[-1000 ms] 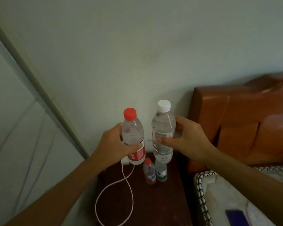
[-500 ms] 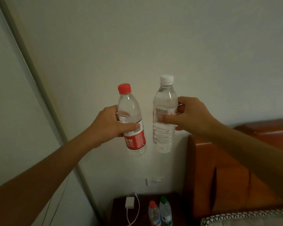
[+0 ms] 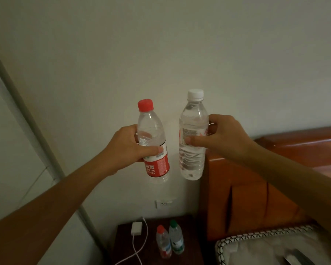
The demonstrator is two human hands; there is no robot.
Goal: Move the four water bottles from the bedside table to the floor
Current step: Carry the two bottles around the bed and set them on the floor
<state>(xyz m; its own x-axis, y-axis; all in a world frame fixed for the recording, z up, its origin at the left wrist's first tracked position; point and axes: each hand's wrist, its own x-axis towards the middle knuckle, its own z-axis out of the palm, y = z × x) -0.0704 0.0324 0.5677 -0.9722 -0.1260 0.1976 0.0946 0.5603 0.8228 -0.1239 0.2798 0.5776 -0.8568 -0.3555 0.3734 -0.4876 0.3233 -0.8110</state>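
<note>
My left hand (image 3: 125,148) grips a clear bottle with a red cap and red label (image 3: 153,142), held upright in the air in front of the wall. My right hand (image 3: 224,139) grips a clear bottle with a white cap (image 3: 193,136), also upright and at about the same height. Far below, on the dark bedside table (image 3: 189,251), stand two small bottles side by side: one with a red cap (image 3: 163,241) and one with a green cap (image 3: 176,238).
A white charger (image 3: 136,228) with its cable (image 3: 138,251) lies on the table's left part, under a wall socket (image 3: 163,203). An orange-brown headboard (image 3: 246,197) and bed with patterned trim (image 3: 256,238) stand to the right. A sliding door frame (image 3: 36,134) runs along the left.
Both hands have lifted their bottles up off the table and high above it. The view has tilted up, so the table with the two small bottles now sits at the bottom.
</note>
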